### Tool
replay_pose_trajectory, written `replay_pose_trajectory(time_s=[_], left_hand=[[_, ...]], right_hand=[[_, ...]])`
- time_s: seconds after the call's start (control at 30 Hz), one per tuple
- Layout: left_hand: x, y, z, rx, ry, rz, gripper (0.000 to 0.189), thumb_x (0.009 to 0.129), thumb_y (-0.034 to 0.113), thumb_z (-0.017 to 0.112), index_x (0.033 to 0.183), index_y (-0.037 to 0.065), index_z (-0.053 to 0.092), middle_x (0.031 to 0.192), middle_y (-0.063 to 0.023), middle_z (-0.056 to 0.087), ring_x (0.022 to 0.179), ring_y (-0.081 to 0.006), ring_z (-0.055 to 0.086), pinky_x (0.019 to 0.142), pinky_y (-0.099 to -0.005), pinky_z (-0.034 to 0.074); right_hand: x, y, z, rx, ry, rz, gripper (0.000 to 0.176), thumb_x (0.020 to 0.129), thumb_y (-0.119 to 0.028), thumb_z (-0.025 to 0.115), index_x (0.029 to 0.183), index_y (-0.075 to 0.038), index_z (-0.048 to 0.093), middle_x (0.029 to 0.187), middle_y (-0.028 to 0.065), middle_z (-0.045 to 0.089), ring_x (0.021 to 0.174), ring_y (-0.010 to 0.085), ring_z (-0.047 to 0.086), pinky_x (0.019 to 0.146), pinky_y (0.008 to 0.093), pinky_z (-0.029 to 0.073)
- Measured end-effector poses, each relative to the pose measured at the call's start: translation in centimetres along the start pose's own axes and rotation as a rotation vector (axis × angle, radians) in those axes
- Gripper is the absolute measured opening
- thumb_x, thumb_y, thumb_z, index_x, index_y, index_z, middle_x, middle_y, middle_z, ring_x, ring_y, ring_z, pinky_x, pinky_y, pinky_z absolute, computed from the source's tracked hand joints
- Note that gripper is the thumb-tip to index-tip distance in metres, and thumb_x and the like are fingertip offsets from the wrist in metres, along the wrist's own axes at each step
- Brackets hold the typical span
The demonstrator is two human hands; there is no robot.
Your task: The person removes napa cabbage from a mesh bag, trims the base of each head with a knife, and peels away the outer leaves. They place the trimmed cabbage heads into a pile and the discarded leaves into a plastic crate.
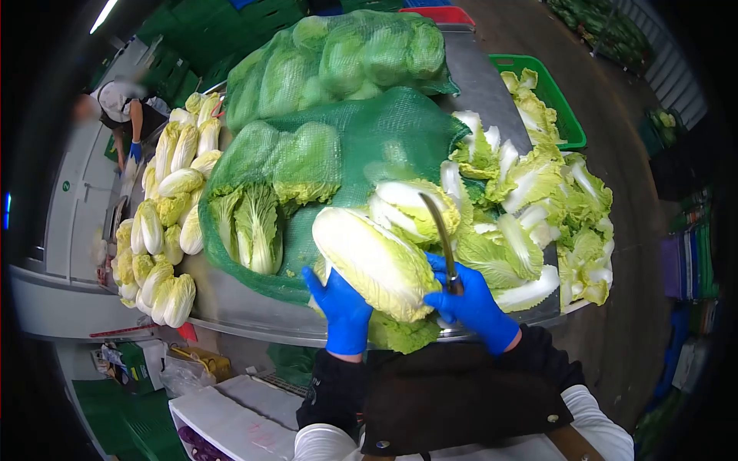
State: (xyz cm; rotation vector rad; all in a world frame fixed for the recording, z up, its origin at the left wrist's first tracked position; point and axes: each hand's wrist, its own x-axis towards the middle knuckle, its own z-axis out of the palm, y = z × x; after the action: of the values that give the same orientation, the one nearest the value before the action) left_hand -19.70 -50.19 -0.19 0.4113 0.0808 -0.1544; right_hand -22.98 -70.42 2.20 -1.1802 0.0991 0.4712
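A pale napa cabbage (373, 261) lies across both blue-gloved hands, above the near edge of the metal table. My left hand (342, 307) supports it from below at its left side, with the thumb spread. In my right hand (473, 302) is a knife with a dark curved blade (440, 230) pointing up and away; the fingers also touch the cabbage's leafy end. Beyond is an open green net bag (361, 146) with cabbages inside, one with green outer leaves (257, 227) at its mouth. Loose outer leaves (523, 246) are heaped to the right.
Trimmed cabbages (165, 207) are piled on the left. A full net bag (338, 61) lies at the back of the metal table (261, 319). A green crate (557, 100) with leaves stands at the right. Another person (123, 111) bends over at the far left.
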Motion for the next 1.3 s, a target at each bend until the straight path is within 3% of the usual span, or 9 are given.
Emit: replay_pose_trajectory(time_s=[0.17,0.43,0.6,0.67,0.73,0.93,1.07,1.17,1.3], left_hand=[[1.1,1.5,-3.4,-0.258,0.069,-0.053,0.065,0.088,0.036,0.056,0.139,0.005,0.03,0.139,-0.0161,0.039,0.126,-0.0308,0.039,0.107,-0.0487,0.028],[2.3,7.7,-6.8,-0.037,0.212,0.014,0.058,0.091,0.033,0.051,0.138,0.005,0.032,0.137,-0.0159,0.04,0.124,-0.0316,0.042,0.105,-0.0493,0.031],[5.0,20.7,-9.1,0.136,0.277,0.464,0.056,0.093,0.04,0.044,0.138,0.008,0.033,0.137,-0.0144,0.04,0.123,-0.0305,0.042,0.104,-0.0489,0.033],[6.9,25.4,-12.6,0.908,0.447,0.934,0.059,0.093,0.047,0.041,0.137,0.009,0.034,0.136,-0.0144,0.041,0.124,-0.0299,0.042,0.105,-0.0483,0.031],[8.6,34.5,-15.9,0.197,0.288,0.678,0.059,0.093,0.048,0.04,0.137,0.009,0.033,0.137,-0.0158,0.039,0.124,-0.0294,0.041,0.106,-0.0472,0.029],[12.0,49.6,-17.5,0.245,0.288,1.044,0.047,0.093,0.034,0.046,0.127,0.002,0.044,0.134,-0.0173,0.043,0.128,-0.0311,0.036,0.109,-0.0471,0.027],[14.4,40.0,-11.5,0.698,0.137,0.656,0.033,0.092,0.022,0.045,0.111,-0.003,0.056,0.114,-0.0181,0.058,0.11,-0.0311,0.054,0.102,-0.0423,0.039],[15.1,27.7,-8.6,1.035,-0.097,-0.185,0.028,0.088,0.014,0.046,0.099,-0.008,0.06,0.092,-0.014,0.065,0.081,-0.0239,0.064,0.078,-0.0333,0.05],[19.0,18.3,-11.2,2.488,-0.261,0.007,0.024,0.08,0.026,0.053,0.081,0.005,0.066,0.081,-0.0157,0.066,0.078,-0.0305,0.064,0.07,-0.0407,0.05]], right_hand=[[2.8,1.6,2.4,0.143,0.071,0.189,0.054,0.081,-0.012,0.066,0.127,0.001,0.041,0.074,0.0,0.05,0.041,0.0077,0.044,0.038,0.0222,0.035],[5.1,1.8,6.1,-0.107,0.115,0.271,0.038,0.088,-0.018,0.059,0.12,0.001,0.052,0.078,0.0039,0.063,0.042,0.0055,0.044,0.037,0.0199,0.033],[5.4,2.1,5.5,-0.114,0.206,0.236,0.027,0.09,-0.017,0.052,0.111,0.0,0.056,0.087,0.011,0.067,0.039,0.0059,0.042,0.035,0.0195,0.031],[5.3,2.4,5.2,-0.113,0.224,0.225,0.026,0.091,-0.018,0.052,0.11,-0.001,0.056,0.086,0.0111,0.067,0.039,0.0061,0.042,0.035,0.0197,0.032],[5.5,2.4,5.1,-0.111,0.26,0.22,0.026,0.091,-0.019,0.051,0.108,-0.001,0.056,0.084,0.0113,0.067,0.039,0.0062,0.041,0.035,0.0199,0.032],[6.1,2.7,5.8,-0.111,0.305,0.269,0.027,0.089,-0.017,0.054,0.109,0.001,0.056,0.085,0.0125,0.066,0.038,0.007,0.042,0.034,0.0207,0.032],[6.8,2.6,7.2,-0.085,0.336,0.294,0.026,0.088,-0.015,0.056,0.108,0.0,0.057,0.085,0.0101,0.066,0.039,0.0064,0.043,0.035,0.0209,0.033],[7.1,3.0,7.4,-0.165,0.28,0.306,0.025,0.087,-0.015,0.057,0.107,-0.001,0.058,0.085,0.0072,0.067,0.044,0.0057,0.045,0.041,0.02,0.037],[6.9,2.8,7.4,-0.181,0.276,0.346,0.024,0.084,-0.013,0.062,0.106,-0.003,0.06,0.085,0.0033,0.067,0.045,0.005,0.046,0.043,0.0193,0.039]])
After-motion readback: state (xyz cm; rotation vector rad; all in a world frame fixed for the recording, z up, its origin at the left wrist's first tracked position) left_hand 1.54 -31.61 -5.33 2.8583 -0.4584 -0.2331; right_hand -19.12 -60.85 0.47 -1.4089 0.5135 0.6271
